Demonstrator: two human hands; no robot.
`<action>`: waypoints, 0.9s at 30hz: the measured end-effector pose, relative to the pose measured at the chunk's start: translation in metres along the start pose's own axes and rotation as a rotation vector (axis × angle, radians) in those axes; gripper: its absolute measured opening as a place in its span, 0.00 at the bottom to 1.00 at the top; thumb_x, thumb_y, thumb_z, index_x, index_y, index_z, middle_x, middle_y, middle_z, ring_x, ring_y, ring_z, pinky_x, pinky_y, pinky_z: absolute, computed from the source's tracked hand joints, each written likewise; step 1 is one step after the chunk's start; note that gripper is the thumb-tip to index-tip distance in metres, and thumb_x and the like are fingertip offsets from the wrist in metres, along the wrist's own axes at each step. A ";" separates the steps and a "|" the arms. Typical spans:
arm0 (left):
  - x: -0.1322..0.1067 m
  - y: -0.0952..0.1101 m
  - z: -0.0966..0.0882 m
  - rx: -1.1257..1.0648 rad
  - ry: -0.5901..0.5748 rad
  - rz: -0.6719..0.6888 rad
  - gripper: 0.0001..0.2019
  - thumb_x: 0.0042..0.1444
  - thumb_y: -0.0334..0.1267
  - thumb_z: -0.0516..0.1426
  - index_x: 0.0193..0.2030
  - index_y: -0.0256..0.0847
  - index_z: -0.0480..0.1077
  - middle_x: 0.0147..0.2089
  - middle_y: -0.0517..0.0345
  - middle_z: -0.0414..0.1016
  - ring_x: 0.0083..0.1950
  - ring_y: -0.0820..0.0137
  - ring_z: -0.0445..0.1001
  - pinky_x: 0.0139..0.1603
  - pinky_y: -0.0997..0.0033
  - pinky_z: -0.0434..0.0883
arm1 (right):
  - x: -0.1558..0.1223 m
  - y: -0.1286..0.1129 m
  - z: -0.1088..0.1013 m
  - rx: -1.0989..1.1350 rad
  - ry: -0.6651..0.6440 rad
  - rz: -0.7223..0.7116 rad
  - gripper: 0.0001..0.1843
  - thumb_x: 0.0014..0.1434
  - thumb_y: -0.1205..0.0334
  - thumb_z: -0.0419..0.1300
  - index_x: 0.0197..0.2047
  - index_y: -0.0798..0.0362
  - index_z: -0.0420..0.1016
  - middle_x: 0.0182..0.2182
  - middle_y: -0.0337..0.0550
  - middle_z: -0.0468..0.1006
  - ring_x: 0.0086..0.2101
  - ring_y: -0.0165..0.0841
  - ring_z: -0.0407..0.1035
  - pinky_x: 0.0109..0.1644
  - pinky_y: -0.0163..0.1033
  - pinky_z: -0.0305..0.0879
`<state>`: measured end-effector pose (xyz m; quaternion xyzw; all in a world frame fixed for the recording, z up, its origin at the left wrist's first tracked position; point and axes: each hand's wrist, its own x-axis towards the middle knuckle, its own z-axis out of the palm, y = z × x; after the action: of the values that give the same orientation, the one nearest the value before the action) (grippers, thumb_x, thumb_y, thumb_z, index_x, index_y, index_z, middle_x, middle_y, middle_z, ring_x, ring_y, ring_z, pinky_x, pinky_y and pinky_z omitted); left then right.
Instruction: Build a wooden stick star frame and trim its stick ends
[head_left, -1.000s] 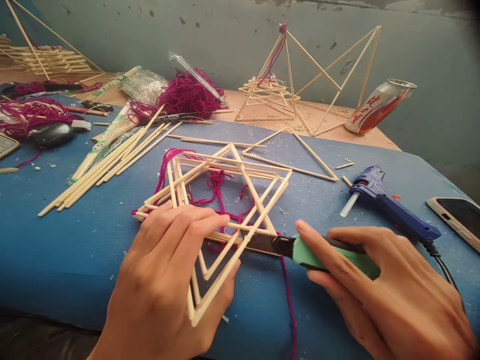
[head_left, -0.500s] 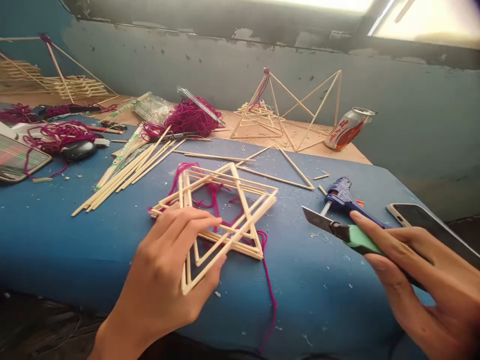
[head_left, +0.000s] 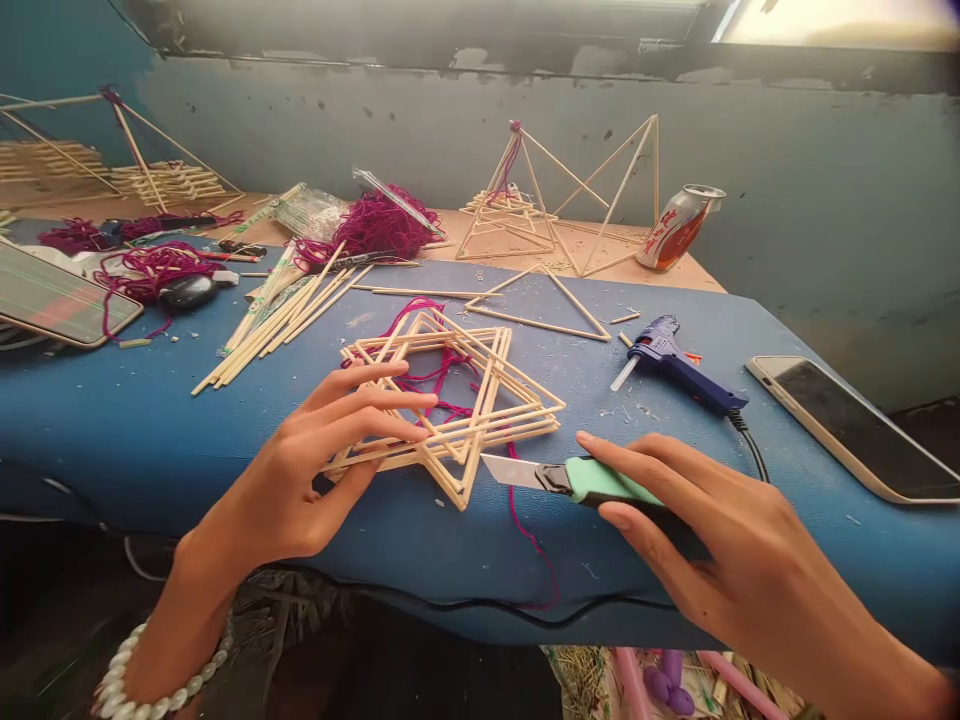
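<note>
Blue table [head_left: 150,450], stick frame [head_left: 465,437] seemingly under left hand [head_left: 315,450]; cutter [head_left: 600,480], right hand [head_left: 720,540]

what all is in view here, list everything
blue-covered table: 1, blue, under most things
stick star frame: 1, pale wood, mid-table
magenta yarn: several tangles, magenta, back left and inside the frame
loose sticks: a pile, pale wood, left of the frame
stick pyramids: at least 2, pale wood, back
drinks can: 1, red and silver, back right
hot glue gun: 1, blue, right of the frame
smartphones: 2, dark-framed and pale-edged, far right and far left
computer mouse: 1, black, left
utility knife: 1, green and black, in the right hand
left hand: 1, on the frame, white bead bracelet at the wrist
right hand: 1, gripping the knife
</note>
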<state>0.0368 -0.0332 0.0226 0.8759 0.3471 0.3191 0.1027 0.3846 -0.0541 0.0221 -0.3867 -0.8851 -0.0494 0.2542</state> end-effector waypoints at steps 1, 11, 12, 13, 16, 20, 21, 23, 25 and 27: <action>0.000 0.002 0.001 0.012 0.020 -0.010 0.18 0.65 0.23 0.55 0.55 0.47 0.73 0.63 0.56 0.78 0.75 0.60 0.64 0.74 0.51 0.65 | 0.001 -0.001 0.002 -0.007 0.012 0.003 0.18 0.75 0.58 0.56 0.63 0.55 0.73 0.41 0.44 0.77 0.36 0.31 0.73 0.42 0.36 0.66; 0.011 -0.001 0.018 0.038 0.203 0.055 0.13 0.60 0.26 0.67 0.50 0.42 0.78 0.49 0.56 0.85 0.57 0.65 0.81 0.64 0.61 0.76 | 0.016 -0.010 0.009 -0.105 0.003 -0.023 0.17 0.74 0.59 0.58 0.62 0.56 0.74 0.40 0.44 0.77 0.37 0.32 0.71 0.44 0.39 0.64; 0.010 -0.002 0.019 0.047 0.214 0.064 0.13 0.60 0.26 0.67 0.50 0.42 0.79 0.49 0.57 0.85 0.55 0.65 0.81 0.64 0.61 0.76 | 0.016 -0.012 0.008 -0.116 0.000 -0.027 0.18 0.74 0.59 0.58 0.63 0.56 0.73 0.41 0.44 0.76 0.37 0.32 0.71 0.44 0.39 0.63; 0.010 -0.003 0.020 0.052 0.219 0.074 0.12 0.60 0.26 0.67 0.49 0.42 0.79 0.49 0.57 0.85 0.55 0.65 0.82 0.65 0.61 0.76 | 0.016 -0.013 0.007 -0.129 -0.003 -0.034 0.19 0.74 0.59 0.59 0.63 0.56 0.73 0.41 0.45 0.76 0.37 0.32 0.71 0.44 0.39 0.63; 0.009 -0.004 0.020 0.047 0.206 0.075 0.11 0.61 0.28 0.67 0.49 0.43 0.79 0.49 0.59 0.85 0.53 0.67 0.82 0.65 0.63 0.77 | 0.016 -0.019 0.005 -0.164 -0.023 -0.032 0.20 0.74 0.60 0.58 0.66 0.56 0.71 0.42 0.46 0.76 0.36 0.32 0.70 0.43 0.40 0.62; 0.008 -0.004 0.019 0.036 0.194 0.046 0.13 0.61 0.29 0.67 0.50 0.46 0.78 0.49 0.62 0.85 0.53 0.67 0.82 0.65 0.62 0.77 | 0.017 -0.027 0.003 -0.170 -0.052 0.009 0.22 0.74 0.63 0.58 0.68 0.55 0.69 0.43 0.46 0.76 0.38 0.33 0.71 0.44 0.40 0.62; 0.008 -0.005 0.019 0.034 0.197 0.046 0.13 0.61 0.29 0.67 0.51 0.47 0.78 0.49 0.62 0.85 0.53 0.67 0.82 0.64 0.62 0.77 | 0.017 -0.029 0.003 -0.172 -0.051 0.016 0.21 0.73 0.62 0.59 0.67 0.55 0.69 0.43 0.46 0.76 0.38 0.34 0.71 0.44 0.41 0.62; 0.008 -0.005 0.019 0.028 0.202 0.047 0.13 0.61 0.29 0.67 0.51 0.47 0.78 0.49 0.62 0.85 0.53 0.67 0.82 0.64 0.61 0.78 | 0.019 -0.033 0.003 -0.190 -0.045 0.026 0.21 0.73 0.61 0.58 0.67 0.54 0.70 0.43 0.46 0.77 0.38 0.35 0.72 0.44 0.42 0.62; 0.008 -0.006 0.019 0.021 0.203 0.045 0.13 0.61 0.29 0.67 0.51 0.47 0.78 0.49 0.62 0.85 0.53 0.67 0.82 0.64 0.61 0.78 | 0.021 -0.036 0.003 -0.220 -0.031 0.033 0.20 0.74 0.60 0.58 0.65 0.54 0.71 0.42 0.46 0.77 0.36 0.35 0.71 0.42 0.43 0.62; 0.009 -0.007 0.019 0.012 0.202 0.042 0.14 0.61 0.29 0.68 0.51 0.46 0.77 0.49 0.61 0.85 0.54 0.66 0.82 0.63 0.61 0.78 | 0.023 -0.038 0.004 -0.242 -0.013 0.032 0.19 0.74 0.59 0.58 0.64 0.55 0.72 0.40 0.46 0.77 0.34 0.35 0.71 0.40 0.43 0.61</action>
<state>0.0499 -0.0212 0.0099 0.8469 0.3390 0.4059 0.0552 0.3429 -0.0642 0.0335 -0.4290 -0.8680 -0.1493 0.2007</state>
